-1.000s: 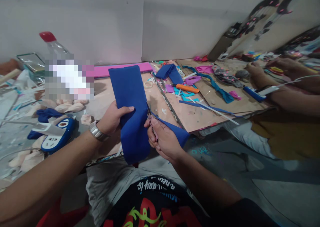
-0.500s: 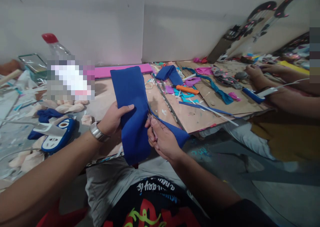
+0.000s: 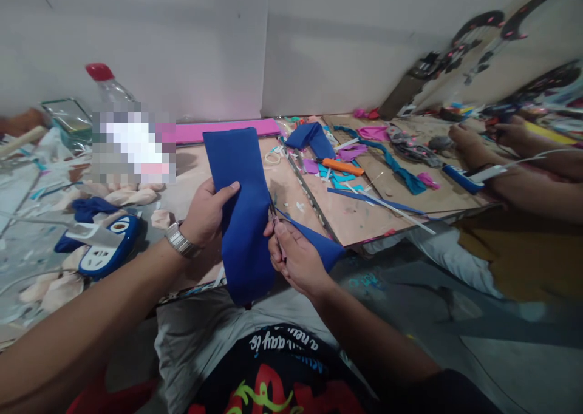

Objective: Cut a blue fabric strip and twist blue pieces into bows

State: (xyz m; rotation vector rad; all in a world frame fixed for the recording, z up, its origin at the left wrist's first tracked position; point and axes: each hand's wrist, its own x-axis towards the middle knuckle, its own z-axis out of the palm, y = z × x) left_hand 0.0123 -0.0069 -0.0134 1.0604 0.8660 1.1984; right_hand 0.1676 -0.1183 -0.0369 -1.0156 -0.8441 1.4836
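Observation:
A long blue sheet [image 3: 243, 232], fabric or foam by its look, hangs upright over the table's front edge. My left hand [image 3: 207, 210] grips its left edge, thumb on the near face and fingers behind. On the sheet's right edge, my right hand [image 3: 294, 253] is closed around a pair of scissors [image 3: 274, 212]. Their blades point up and away along the edge, at the cut. Right of the scissors, a partly cut blue flap slants down to the right past my right hand. My fingers hide most of the scissor handles.
A blue-and-white power strip [image 3: 107, 247] lies left among beige scraps. An orange cutter [image 3: 341, 166], blue strips [image 3: 378, 200] and coloured scraps lie right. Another person's hands [image 3: 469, 144] work at far right. A red-capped bottle [image 3: 102, 77] stands back left.
The view has shifted slightly. Both hands keep their hold, and the scissors and blue sheet sit almost as before. The other person's hands have moved a little.

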